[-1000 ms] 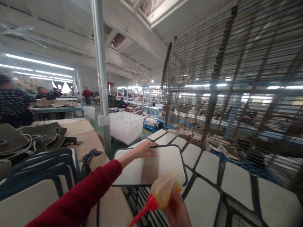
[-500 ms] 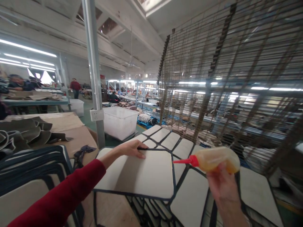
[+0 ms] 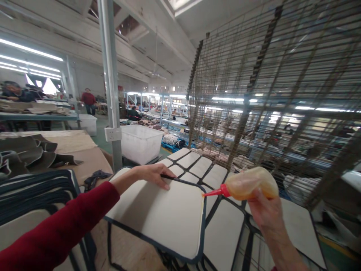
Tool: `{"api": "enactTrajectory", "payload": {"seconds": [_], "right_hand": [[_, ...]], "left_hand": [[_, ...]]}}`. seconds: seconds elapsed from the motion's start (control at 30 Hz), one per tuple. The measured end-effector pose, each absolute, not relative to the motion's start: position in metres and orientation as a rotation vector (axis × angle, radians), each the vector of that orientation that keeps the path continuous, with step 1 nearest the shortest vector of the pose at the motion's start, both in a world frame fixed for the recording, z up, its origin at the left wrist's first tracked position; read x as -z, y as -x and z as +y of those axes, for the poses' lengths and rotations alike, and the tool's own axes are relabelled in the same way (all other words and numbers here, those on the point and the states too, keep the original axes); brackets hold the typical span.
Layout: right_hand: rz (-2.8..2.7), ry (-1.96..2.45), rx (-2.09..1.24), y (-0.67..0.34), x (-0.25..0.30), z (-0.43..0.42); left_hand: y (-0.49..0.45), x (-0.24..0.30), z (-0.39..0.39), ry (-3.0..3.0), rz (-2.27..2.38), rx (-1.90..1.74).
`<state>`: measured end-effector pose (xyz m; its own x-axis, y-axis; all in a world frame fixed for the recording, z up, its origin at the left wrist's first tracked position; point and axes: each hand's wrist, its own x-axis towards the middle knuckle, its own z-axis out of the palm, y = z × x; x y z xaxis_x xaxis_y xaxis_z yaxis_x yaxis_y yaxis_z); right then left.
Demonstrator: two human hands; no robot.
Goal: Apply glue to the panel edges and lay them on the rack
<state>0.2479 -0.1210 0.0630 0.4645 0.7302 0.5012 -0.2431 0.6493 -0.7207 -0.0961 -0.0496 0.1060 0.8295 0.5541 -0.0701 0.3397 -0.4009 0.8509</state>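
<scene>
My left hand (image 3: 156, 174) grips the far edge of a cream panel (image 3: 163, 214) with a dark blue border, thumb on top and fingers over the edge. The panel is tilted towards me. In my right hand (image 3: 265, 210) lies a clear squeeze bottle (image 3: 252, 183) of amber liquid, held nearly level. Its red nozzle (image 3: 216, 191) points left, with the tip at the panel's upper right corner. A thin pale yellow line of liquid (image 3: 202, 218) runs along the panel's right edge, just inside the border.
Similar bordered panels (image 3: 224, 222) lie spread beneath and beyond. A stack of them (image 3: 36, 195) stands at the left, near grey cut pieces (image 3: 31, 154). A metal post (image 3: 111, 86), a white plastic bin (image 3: 141, 143) and a tall wire rack (image 3: 254, 86) stand further off. Several people are in the background.
The nozzle tip has come to the panel's upper right corner. The panel's near right corner has dropped lower in view. Both hands keep their hold.
</scene>
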Motion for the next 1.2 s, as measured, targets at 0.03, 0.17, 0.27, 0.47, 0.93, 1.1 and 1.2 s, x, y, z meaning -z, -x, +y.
{"api": "enactTrajectory", "payload": {"seconds": [0.03,0.17,0.27,0.47,0.93,1.1,1.2], "right_hand": [[-0.906,0.619,-0.661,-0.247,-0.063,-0.122],[-0.918,0.589,-0.706,-0.242,-0.064,-0.125],[-0.936,0.567,-0.721,-0.24,-0.064,-0.128],[-0.919,0.573,-0.721,-0.239,-0.063,-0.132],[-0.927,0.631,-0.763,-0.232,-0.065,-0.147],[-0.968,0.617,-0.771,-0.233,-0.062,-0.149],[-0.953,0.614,-0.778,-0.234,-0.061,-0.15]], "left_hand": [[0.097,-0.107,-0.05,-2.012,0.66,-0.277],[0.099,-0.109,-0.049,-1.965,0.649,-0.285],[0.1,-0.112,-0.05,-1.924,0.668,-0.283],[0.102,-0.114,-0.05,-1.915,0.708,-0.294],[0.104,-0.117,-0.047,-1.844,0.67,-0.277],[0.108,-0.115,-0.045,-1.826,0.688,-0.282],[0.11,-0.113,-0.043,-1.817,0.69,-0.269]]}}
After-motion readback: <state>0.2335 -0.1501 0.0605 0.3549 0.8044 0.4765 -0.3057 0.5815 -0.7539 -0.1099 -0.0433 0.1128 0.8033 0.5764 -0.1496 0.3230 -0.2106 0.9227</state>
